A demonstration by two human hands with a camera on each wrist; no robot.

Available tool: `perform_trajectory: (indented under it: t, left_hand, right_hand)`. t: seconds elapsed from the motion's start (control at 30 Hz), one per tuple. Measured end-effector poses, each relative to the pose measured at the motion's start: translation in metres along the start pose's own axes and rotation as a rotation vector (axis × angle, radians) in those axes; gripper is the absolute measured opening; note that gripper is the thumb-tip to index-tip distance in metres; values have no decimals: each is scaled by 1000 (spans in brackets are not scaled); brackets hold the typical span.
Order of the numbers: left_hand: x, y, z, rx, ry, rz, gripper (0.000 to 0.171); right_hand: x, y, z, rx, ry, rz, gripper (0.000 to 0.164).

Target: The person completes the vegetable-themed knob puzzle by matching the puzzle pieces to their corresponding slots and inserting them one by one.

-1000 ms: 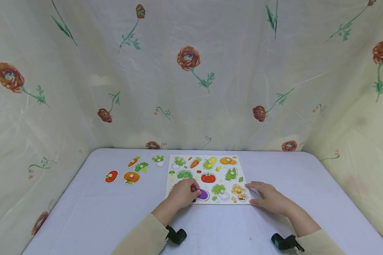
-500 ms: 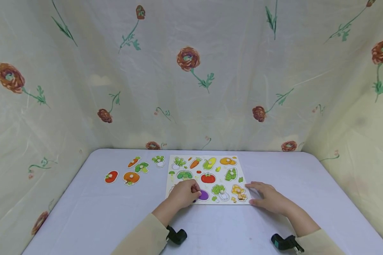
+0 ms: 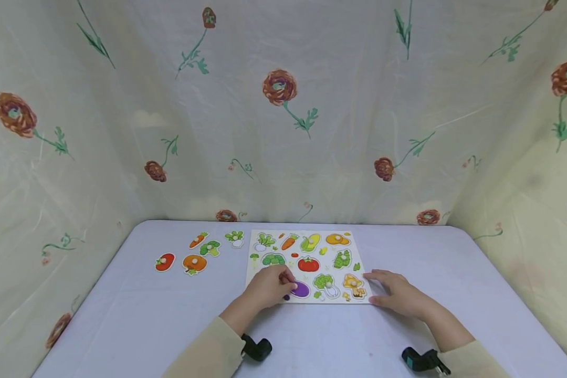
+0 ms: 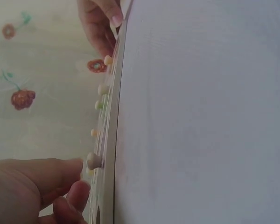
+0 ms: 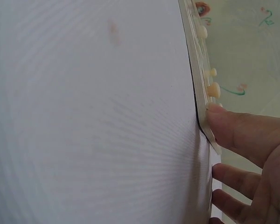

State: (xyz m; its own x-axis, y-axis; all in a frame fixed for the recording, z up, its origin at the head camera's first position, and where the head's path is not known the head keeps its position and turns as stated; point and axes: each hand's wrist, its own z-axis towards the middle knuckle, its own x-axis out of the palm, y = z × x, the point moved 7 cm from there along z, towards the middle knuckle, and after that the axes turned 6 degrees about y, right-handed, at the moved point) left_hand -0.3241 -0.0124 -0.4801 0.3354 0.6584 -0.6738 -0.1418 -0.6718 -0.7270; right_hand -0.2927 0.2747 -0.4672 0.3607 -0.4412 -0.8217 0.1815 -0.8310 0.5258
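Note:
A white vegetable peg puzzle board (image 3: 329, 262) lies on the table. At its near edge, my left hand (image 3: 266, 286) hovers beside the purple eggplant piece (image 3: 304, 289), which lies flat on the board. In the left wrist view, thumb and fingers are bent, their tips just short of a round knob (image 4: 93, 161) with a small gap showing. My right hand (image 3: 397, 295) steadies the board's right edge; in the right wrist view the thumb (image 5: 219, 123) presses the board near its corner while the other fingers reach down to the tablecloth. The left hand hides the board's lower left part.
Left of the board lie loose knobbed pieces: a red tomato (image 3: 164, 261), a carrot (image 3: 198, 239), broccoli (image 3: 210, 248), a pumpkin (image 3: 195, 263) and a white radish (image 3: 234, 239). Behind the table (image 3: 170, 320) hangs a flowered curtain (image 3: 340, 157).
My left hand has drawn back slightly to the left from the eggplant piece, letting go of its knob. The right hand and the loose pieces stay where they were.

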Motion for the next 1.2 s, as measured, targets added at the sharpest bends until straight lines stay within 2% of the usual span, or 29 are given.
perform_trajectory:
  t: [0.1, 0.4, 0.63, 0.8, 1.07, 1.2]
  left_hand:
    - [-9, 2, -1, 9, -23, 6, 8]
    - [-47, 11, -4, 35, -101, 46, 5]
    - [-75, 26, 1, -19, -166, 47, 11]
    - [-92, 37, 9, -52, -216, 50, 11]
    - [-120, 61, 30, -94, -282, 78, 16]
    - [-132, 68, 34, -84, -288, 73, 20]
  right_hand:
    - [0, 0, 0, 3, 1, -1, 63]
    - [-1, 1, 0, 4, 4, 6, 65]
    - [0, 0, 0, 5, 0, 3, 64]
    - [1, -1, 0, 10, 5, 6, 64]
    - [2, -6, 2, 8, 3, 2, 63]
    - [2, -6, 2, 13, 5, 9, 63]
